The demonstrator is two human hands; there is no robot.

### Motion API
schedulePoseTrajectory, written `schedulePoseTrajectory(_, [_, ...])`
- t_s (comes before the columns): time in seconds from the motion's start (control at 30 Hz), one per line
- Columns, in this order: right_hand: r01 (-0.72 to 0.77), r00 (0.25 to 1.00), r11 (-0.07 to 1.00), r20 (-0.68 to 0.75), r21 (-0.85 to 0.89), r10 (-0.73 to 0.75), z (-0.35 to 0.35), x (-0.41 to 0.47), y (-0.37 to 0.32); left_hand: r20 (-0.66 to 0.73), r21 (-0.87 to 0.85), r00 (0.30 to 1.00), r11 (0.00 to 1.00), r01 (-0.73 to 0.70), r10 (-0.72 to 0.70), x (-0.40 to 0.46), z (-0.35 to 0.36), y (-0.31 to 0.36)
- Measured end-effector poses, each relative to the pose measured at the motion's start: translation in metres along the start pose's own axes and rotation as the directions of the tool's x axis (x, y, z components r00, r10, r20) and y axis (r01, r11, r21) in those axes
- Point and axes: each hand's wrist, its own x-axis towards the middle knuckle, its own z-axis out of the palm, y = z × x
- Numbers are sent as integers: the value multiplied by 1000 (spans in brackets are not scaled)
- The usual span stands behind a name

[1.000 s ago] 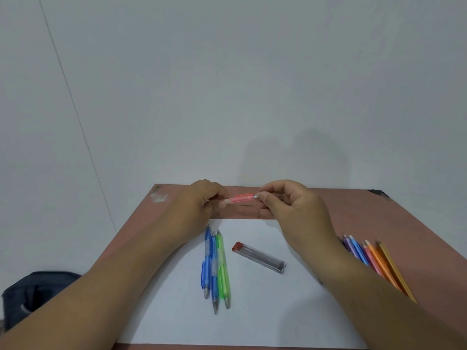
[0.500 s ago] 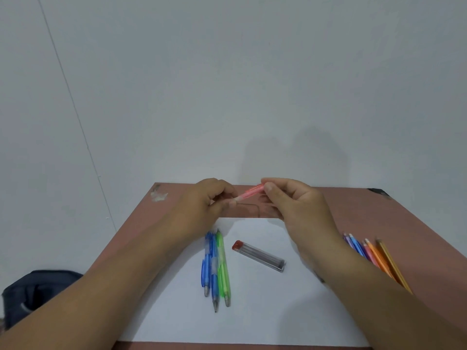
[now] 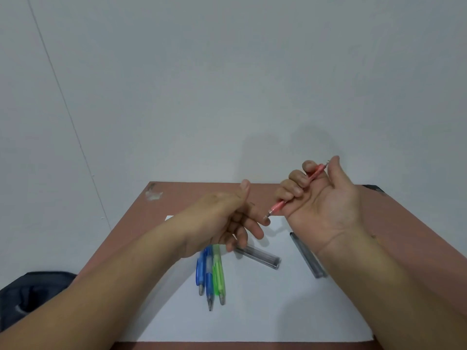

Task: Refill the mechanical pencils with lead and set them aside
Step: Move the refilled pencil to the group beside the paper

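Above the tabletop (image 3: 394, 223): both hands raised
Right hand (image 3: 326, 205): palm up, fingers curled round pink pencil (image 3: 298, 192)
Left hand (image 3: 227, 221): loosely curled, holding nothing

Soft, even indoor light casts faint hand shadows on the pale wall (image 3: 278, 145); wide-angle distortion bends the left wall seam; moving fingers (image 3: 255, 229) slightly blurred.

Reddish-brown worktop (image 3: 404, 223) against a plain white wall (image 3: 227, 72). White paper sheet (image 3: 278, 311) lies on it. Pale scuffed patch (image 3: 153, 194) at 11 o'clock corner. Dark bag (image 3: 32, 294) off the worktop at 8 o'clock.
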Motion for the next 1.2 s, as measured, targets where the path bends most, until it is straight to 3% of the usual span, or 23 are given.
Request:
schedulePoseTrajectory(0.27, [-2, 1000, 998, 3, 65, 2, 1, -8, -9, 119, -45, 992, 998, -42, 47, 2, 5, -1])
schedulePoseTrajectory(1.2, [70, 997, 989, -47, 132, -64, -2, -6, -13, 149, -121, 980, 986, -111, 129, 6, 6, -7])
